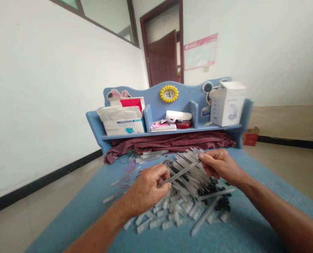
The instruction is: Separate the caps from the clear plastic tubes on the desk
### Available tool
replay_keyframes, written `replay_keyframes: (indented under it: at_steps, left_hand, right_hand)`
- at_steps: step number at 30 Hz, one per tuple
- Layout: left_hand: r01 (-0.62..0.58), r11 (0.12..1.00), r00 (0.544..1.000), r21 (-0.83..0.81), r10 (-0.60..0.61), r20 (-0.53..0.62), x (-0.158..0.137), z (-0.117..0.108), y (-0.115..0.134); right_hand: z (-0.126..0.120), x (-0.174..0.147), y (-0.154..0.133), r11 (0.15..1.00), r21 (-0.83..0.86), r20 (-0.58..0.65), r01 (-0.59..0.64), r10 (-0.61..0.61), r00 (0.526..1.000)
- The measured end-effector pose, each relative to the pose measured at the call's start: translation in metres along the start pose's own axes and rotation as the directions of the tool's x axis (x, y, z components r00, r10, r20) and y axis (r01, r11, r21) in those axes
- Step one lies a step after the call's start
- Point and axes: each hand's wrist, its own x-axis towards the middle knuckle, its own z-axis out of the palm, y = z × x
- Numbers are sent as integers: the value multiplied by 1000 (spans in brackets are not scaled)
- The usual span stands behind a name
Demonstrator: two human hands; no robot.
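Note:
My left hand (151,186) pinches the near end of a slim, translucent plastic tube (184,171) that looks like a pen barrel. The fingers of my right hand (221,165) close on its far end, so the tube slants up to the right between both hands. Beneath it lies a heap of similar long tubes (193,181), some with dark tips. Short translucent cap-like pieces (159,213) spread out in front of the heap. Small black pieces (223,203) cluster at its right, and one loose tube (205,216) lies across the near side.
The blue table (88,211) has a back shelf (156,135) holding a mask box (125,126), a white carton (228,105) and a red round tin (183,124). A checked cloth (172,142) lies under the shelf. More tubes (152,156) rest at the back left.

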Motion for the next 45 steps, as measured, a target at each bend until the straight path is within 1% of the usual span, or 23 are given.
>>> replay_keyframes:
  at_steps: [3,6,11,14,18,21,23,25,28,30,32,38,41,43,45]
  left_hand:
    - [3,997,1000,-78,-4,-7,-6,3,-7]
    - [-20,993,998,-117,14,-54,-12,3,-10]
    - [-36,988,994,-151,20,-105,-18,5,-11]
    - [-43,983,994,-177,25,-106,-19,7,-13]
    - [-43,978,995,-204,25,-92,-18,11,-15]
    - [4,978,996,-208,-22,-82,-17,14,-16]
    - [52,964,996,-261,-70,-59,-16,15,-16]
    - [118,916,991,-384,-132,-11,-15,14,-16]
    - [254,766,965,-591,-239,105,-14,11,-14]
    - [338,666,939,-665,-289,188,-13,9,-13]
    - [391,602,918,-696,-315,243,-12,6,-12]
    - [429,519,898,-740,-335,286,-11,3,-14]
    - [438,493,893,-752,-332,303,-11,3,-17]
    - [427,497,897,-755,-339,284,-11,2,-17]
    - [415,511,900,-753,-351,258,-10,2,-16]
  right_hand:
    - [0,-1,-1,998,35,56,-45,43,998]
    - [2,-3,-1,996,-1,103,-84,83,991]
    - [0,-5,-3,990,-100,79,-103,111,991]
    - [-2,-5,-2,986,-127,106,-106,119,987]
    - [-2,-6,0,987,-30,176,-160,163,971]
    - [-2,-6,1,985,52,193,-163,151,970]
    - [-2,-6,1,986,83,202,-147,127,971]
    - [-3,-7,1,987,110,208,-120,96,973]
    - [-3,-7,-1,990,126,205,-69,42,978]
    - [-2,-7,-3,992,118,196,-51,27,980]
    - [-1,-7,-5,991,126,180,-36,13,984]
    - [-1,-9,-7,984,172,153,44,-70,986]
    - [-2,-9,-5,979,201,172,21,-57,983]
    - [-3,-8,-4,975,222,191,-13,-30,981]
    - [-3,-8,-3,984,180,193,-14,-21,981]
